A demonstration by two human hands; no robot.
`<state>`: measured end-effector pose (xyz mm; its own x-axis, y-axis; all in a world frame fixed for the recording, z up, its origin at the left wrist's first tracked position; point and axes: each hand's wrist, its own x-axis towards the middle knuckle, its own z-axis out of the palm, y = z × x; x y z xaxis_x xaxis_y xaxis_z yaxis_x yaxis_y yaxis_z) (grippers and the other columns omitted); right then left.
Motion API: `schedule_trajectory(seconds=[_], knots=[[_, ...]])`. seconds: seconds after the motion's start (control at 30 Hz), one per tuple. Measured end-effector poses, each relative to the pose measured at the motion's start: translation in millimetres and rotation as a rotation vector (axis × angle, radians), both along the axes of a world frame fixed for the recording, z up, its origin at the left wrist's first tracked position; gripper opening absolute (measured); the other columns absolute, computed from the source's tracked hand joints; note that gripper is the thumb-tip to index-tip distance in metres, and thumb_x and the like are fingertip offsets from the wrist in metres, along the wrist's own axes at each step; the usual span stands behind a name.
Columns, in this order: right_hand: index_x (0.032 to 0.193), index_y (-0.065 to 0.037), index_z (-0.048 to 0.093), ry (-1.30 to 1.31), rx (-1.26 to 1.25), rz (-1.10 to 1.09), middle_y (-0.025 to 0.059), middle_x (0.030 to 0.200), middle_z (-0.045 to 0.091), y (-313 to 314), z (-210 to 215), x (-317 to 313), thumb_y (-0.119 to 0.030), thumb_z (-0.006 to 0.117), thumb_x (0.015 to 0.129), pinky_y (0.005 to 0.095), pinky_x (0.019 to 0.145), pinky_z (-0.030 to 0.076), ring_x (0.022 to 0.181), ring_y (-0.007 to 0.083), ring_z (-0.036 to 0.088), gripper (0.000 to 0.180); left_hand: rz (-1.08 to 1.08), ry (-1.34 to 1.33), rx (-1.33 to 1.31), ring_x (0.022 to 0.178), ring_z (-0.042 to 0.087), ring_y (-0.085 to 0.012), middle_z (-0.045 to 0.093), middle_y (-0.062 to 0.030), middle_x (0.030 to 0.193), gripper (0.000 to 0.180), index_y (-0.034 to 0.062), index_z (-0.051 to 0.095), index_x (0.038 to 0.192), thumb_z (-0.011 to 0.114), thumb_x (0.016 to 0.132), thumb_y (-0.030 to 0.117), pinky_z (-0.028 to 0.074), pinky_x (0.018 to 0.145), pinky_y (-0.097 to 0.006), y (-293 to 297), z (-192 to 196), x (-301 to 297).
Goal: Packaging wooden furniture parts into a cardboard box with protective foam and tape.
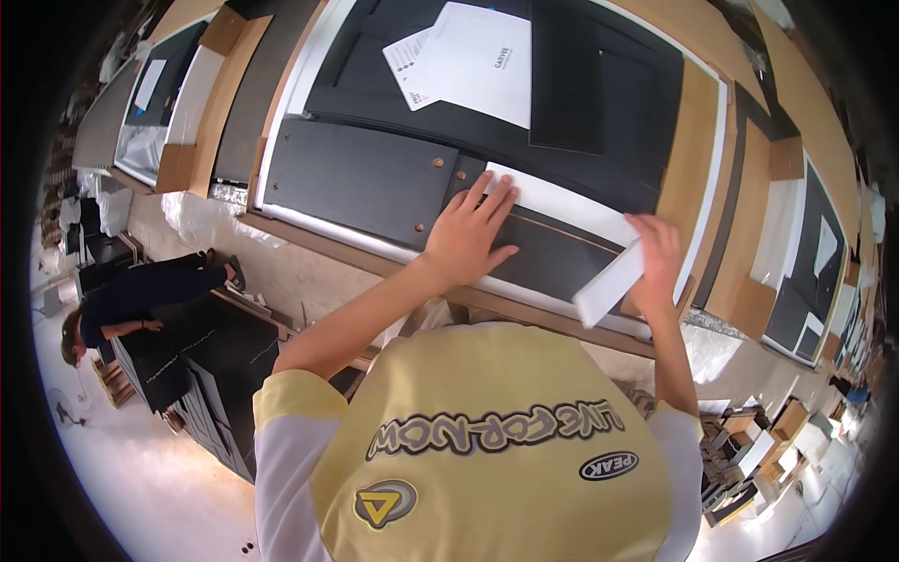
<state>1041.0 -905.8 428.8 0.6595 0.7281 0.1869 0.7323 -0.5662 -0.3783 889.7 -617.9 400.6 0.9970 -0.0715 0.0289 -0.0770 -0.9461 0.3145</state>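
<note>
My left hand [466,236] lies flat, fingers spread, on a black panel [548,258] at the near edge of the workbench, with its fingertips touching a long white strip [562,201] that lies across the panel. My right hand [658,251] grips a short white flat piece [609,283] and holds it tilted above the panel's right end. To the left lies another black panel [356,178] with small round wooden dowels [436,162] in it.
White paper sheets [473,61] rest on a big black board [581,84] farther back. Cardboard [698,140] and more panels flank the stack. At left another person [131,295] bends over a dark cabinet [211,370]. Boxes [758,450] crowd the floor at lower right.
</note>
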Motion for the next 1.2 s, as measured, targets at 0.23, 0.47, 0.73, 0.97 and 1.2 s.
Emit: schedule_trajectory(seconds=[0.23, 0.47, 0.73, 0.97, 1.2], knots=[[0.109, -0.006, 0.056, -0.335, -0.131, 0.179, 0.0114, 0.096, 0.051, 108, -3, -4, -0.006, 0.063, 0.077, 0.0370, 0.077, 0.042, 0.092, 0.0285, 0.052, 0.032, 0.206, -0.201, -0.366, 0.119, 0.055, -0.0369, 0.056, -0.0175, 0.130, 0.031, 0.0037, 0.062, 0.119, 0.062, 0.088, 0.004, 0.046, 0.100, -0.044, 72, 6, -12], [0.132, -0.011, 0.055, -0.462, -0.288, 0.393, 0.0068, 0.101, 0.053, 202, -2, 3, -0.007, 0.058, 0.083, 0.0338, 0.076, 0.040, 0.097, 0.0222, 0.054, 0.049, 0.076, -0.146, -0.407, 0.119, 0.052, -0.0366, 0.053, -0.0161, 0.131, 0.054, 0.0070, 0.055, 0.132, 0.074, 0.083, 0.020, 0.047, 0.097, -0.043, 100, 32, -46], [0.118, -0.011, 0.059, 0.412, -0.218, -0.011, 0.0113, 0.093, 0.057, 195, 5, -116, -0.022, 0.069, 0.087, 0.0413, 0.073, 0.050, 0.081, 0.0308, 0.062, 0.034, 0.089, -0.138, -0.213, 0.136, 0.039, -0.0389, 0.039, -0.0207, 0.151, 0.071, 0.0058, 0.050, 0.139, 0.077, 0.077, 0.027, 0.038, 0.106, -0.050, 125, -16, -84], [0.114, -0.010, 0.055, 0.331, -0.119, -0.196, 0.0113, 0.100, 0.062, 236, 0, -135, -0.023, 0.068, 0.088, 0.0438, 0.070, 0.052, 0.082, 0.0348, 0.064, 0.032, 0.053, -0.166, -0.281, 0.130, 0.042, -0.0390, 0.046, -0.0198, 0.141, 0.065, 0.0053, 0.052, 0.136, 0.074, 0.079, 0.027, 0.040, 0.100, -0.051, 140, -23, -74], [0.121, -0.011, 0.052, 0.068, -0.233, -0.317, 0.0149, 0.105, 0.065, 242, -29, -144, -0.030, 0.064, 0.090, 0.0474, 0.072, 0.054, 0.087, 0.0379, 0.068, 0.038, -0.107, -0.186, -0.201, 0.127, 0.044, -0.0297, 0.048, -0.0103, 0.143, 0.062, 0.0108, 0.055, 0.135, 0.074, 0.078, 0.025, 0.040, 0.096, -0.047, 151, -29, -76]])
